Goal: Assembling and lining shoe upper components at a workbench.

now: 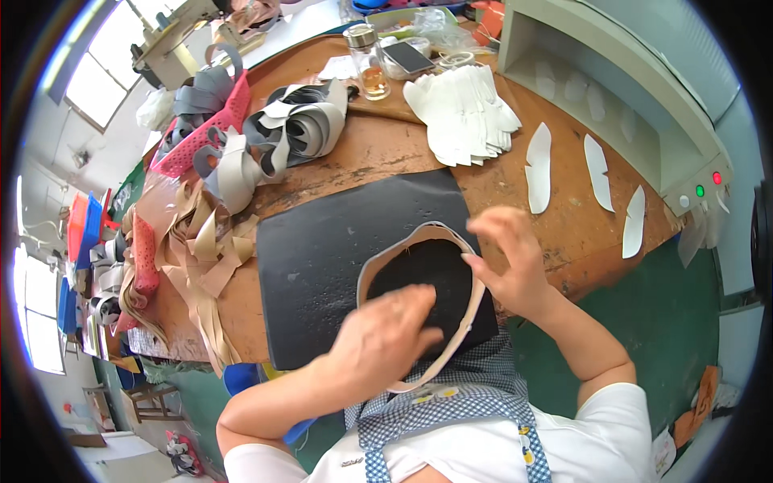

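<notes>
A loop of pale, leather-like band [373, 270] with a tan inner side stands on the black mat [310, 266] and reaches past its near edge over my apron. My left hand [386, 334] is over the loop's left side, its fingers reaching inside the opening. Motion smears that hand, so its grip cannot be made out. At the upper right of the loop, my right hand [511, 262] has its thumb and fingers apart. The thumb tip lies at the band's rim; whether it presses on it is unclear.
White cut pieces [467, 113] lie stacked at the back, with several single ones [538, 169] before a grey machine [684, 153]. A glass bottle [367, 64] and phone [407, 57] stand behind. Left are grey strips [302, 125], tan strips [201, 258] and a pink basket [217, 121].
</notes>
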Tool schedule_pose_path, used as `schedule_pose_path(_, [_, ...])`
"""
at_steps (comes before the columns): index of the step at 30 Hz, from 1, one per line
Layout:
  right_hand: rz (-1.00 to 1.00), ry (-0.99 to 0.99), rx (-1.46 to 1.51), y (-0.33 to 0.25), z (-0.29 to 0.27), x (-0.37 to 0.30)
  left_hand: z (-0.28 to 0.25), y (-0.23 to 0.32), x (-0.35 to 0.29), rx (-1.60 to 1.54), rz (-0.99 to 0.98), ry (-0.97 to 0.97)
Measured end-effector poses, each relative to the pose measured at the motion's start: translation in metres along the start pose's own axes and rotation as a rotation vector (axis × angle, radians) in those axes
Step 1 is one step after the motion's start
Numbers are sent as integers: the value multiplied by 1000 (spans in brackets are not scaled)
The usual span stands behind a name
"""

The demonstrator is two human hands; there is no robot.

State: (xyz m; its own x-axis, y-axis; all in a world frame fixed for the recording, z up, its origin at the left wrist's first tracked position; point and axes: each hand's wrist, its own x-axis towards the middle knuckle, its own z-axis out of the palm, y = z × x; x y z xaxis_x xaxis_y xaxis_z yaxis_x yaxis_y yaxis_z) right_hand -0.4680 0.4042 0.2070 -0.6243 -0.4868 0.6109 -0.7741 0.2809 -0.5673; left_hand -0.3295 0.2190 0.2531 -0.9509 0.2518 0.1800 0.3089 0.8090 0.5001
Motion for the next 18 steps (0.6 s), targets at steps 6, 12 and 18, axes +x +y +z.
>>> schedule_pose_path(6, [229,-280,-89,30,49,10,20,-52,39,263,-152,209])
schedule_pose_path(12, [197,-561,146,23,57,34,28,-98,65,153,-213,-79])
schedule_pose_path(18, [355,-794,321,15,56,46,-4,-105,40,-215,-257,-185])
